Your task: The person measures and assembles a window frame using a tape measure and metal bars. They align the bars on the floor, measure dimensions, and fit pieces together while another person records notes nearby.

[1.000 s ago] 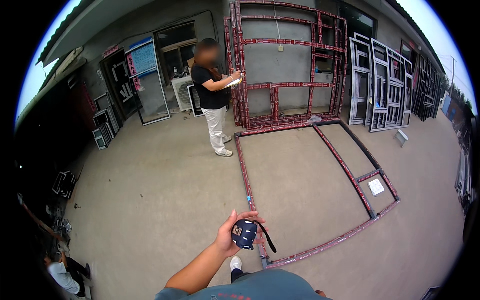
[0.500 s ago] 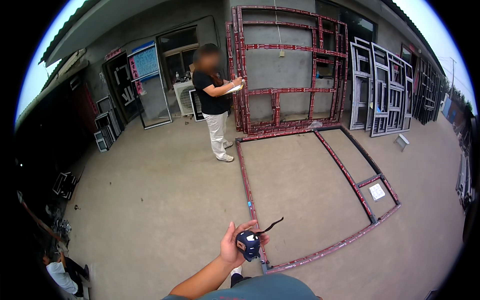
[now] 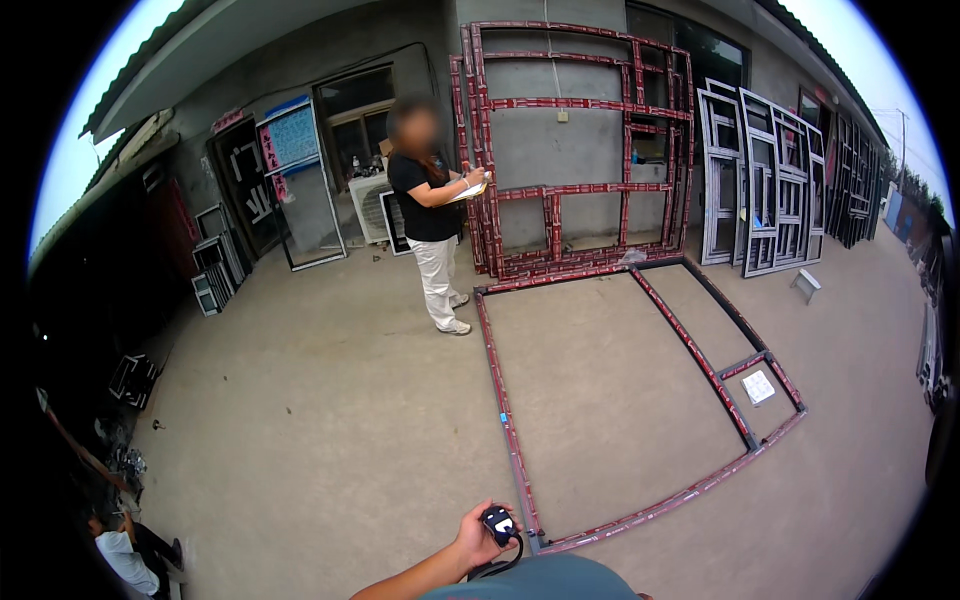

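Tape measure point(image 3: 498, 524): dark, with a pale patch on its face; held near the lower edge of the view, just left of the near left corner of the floor frame, with a black strap hung from it toward the wearer's shirt point(image 3: 550, 580).
Hands: the tape measure is gripped in the left hand point(image 3: 478, 537), its fingers curled around the case; the right hand is not shown, so its state cannot be told.
Floor frame point(image 3: 508, 440): laid flat on the concrete floor point(image 3: 350, 430), wrapped in red film, divided by a long bar; a small square is closed off by a short bar at the near right corner.
White square piece point(image 3: 758, 387): placed inside that small square.
Standing frames point(image 3: 580, 104): wrapped in red film too, stood upright against the grey wall, beyond the far edge of the floor frame.
Co-worker point(image 3: 422, 205): seen in a black top and pale trousers beside the standing frames; a notepad point(image 3: 468, 192) is held at chest height.
Grey frames point(image 3: 745, 180): leaned in a row at the right.
Small stool point(image 3: 805, 286): set in front of them.
Second person point(image 3: 122, 562): partly shown at the lower left, in a white top.
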{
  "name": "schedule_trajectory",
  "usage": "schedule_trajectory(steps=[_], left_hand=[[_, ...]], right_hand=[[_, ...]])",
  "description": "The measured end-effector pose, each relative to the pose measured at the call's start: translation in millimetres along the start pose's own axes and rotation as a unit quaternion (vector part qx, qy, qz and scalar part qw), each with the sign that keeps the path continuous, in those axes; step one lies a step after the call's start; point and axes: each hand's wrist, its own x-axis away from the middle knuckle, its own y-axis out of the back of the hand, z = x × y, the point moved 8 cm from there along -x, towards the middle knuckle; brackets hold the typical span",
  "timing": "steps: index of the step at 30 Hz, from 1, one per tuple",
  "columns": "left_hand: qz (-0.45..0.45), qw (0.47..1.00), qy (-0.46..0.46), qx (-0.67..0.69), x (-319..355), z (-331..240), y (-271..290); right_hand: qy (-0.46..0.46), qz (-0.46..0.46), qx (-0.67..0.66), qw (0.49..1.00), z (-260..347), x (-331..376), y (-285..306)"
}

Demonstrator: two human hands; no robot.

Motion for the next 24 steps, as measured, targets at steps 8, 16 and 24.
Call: schedule_trajectory(steps=[8, 16, 24], left_hand=[[0.193, 0.966, -0.127, -0.114, 45.3, -68.0, -156.9], [0.052, 0.998, 0.018, -0.024, -11.2, -10.0, 8.4], [0.280, 0.950, -0.053, -0.131, 31.0, -32.7, -132.5]], right_hand=[[-0.007, -0.006, 0.004, 1.000, -17.2, 2.3, 7.1], [0.014, -0.018, -0.008, 1.000, -25.8, -7.3, -7.5], [-0.026, 0.022, 0.060, 0.998, -52.4, 19.2, -18.8]])
